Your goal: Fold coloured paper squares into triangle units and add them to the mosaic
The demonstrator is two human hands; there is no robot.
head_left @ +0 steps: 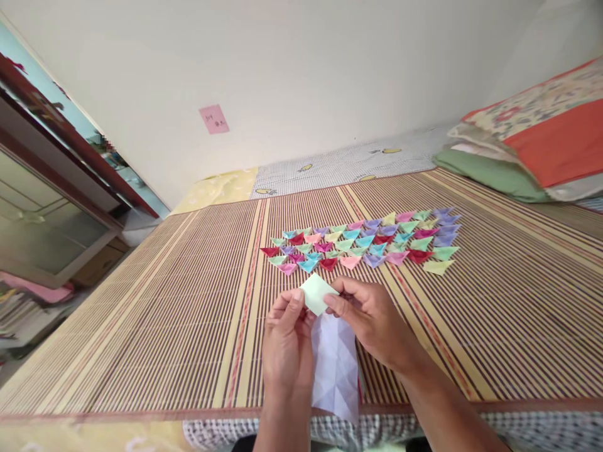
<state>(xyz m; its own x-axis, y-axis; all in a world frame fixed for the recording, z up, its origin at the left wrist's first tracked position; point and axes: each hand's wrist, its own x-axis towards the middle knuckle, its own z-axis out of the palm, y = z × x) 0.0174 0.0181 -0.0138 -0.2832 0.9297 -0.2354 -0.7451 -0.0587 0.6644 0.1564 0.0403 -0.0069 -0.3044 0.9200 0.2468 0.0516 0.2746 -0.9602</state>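
Note:
My left hand (287, 342) and my right hand (372, 317) both pinch a small pale green folded paper (317, 293), held just above a striped bamboo mat (188, 314). Under my hands lies a creased white sheet of paper (335, 370). Beyond the hands, several small folded paper pieces (362, 242) in red, pink, blue, purple, green and yellow lie in rows on the mat.
The mat covers a bed with a checked sheet (339, 164) at the far side. Folded bedding and a pillow (532, 144) are stacked at the far right. A pink note (213, 119) is stuck on the white wall. A wooden cabinet (42, 207) stands at the left.

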